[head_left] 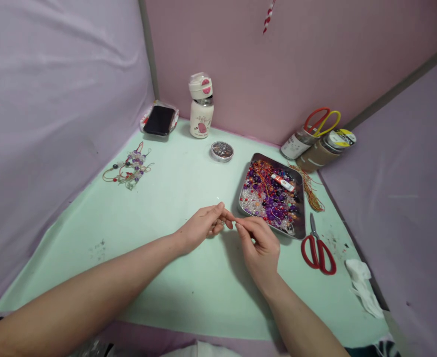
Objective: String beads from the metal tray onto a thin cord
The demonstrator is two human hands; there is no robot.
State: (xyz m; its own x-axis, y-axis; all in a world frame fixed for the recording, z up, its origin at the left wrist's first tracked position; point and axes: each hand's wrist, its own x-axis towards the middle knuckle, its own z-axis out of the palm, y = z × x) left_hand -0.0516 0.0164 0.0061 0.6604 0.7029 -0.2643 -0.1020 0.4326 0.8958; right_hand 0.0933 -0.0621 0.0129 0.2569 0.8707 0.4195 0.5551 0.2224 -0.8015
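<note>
My left hand (208,223) is over the middle of the table, fingers curled around something small and shiny that I cannot make out. Just to its right, my right hand (259,243) pinches with thumb and forefinger close to the left fingertips; whatever lies in that pinch is too small to see. Behind the right hand stands a metal tray (302,213) filled with purple, red and clear beads (274,203). A tangle of orange cord (263,173) and a small red-and-white tube (282,182) lie on the beads.
Red-handled scissors (318,253) lie right of the tray, near a crumpled tissue (363,287). Behind are jars (300,141), one holding scissors, and a round case (221,151). A bottle (202,116), phone (159,120) and beaded strings (131,167) are further left.
</note>
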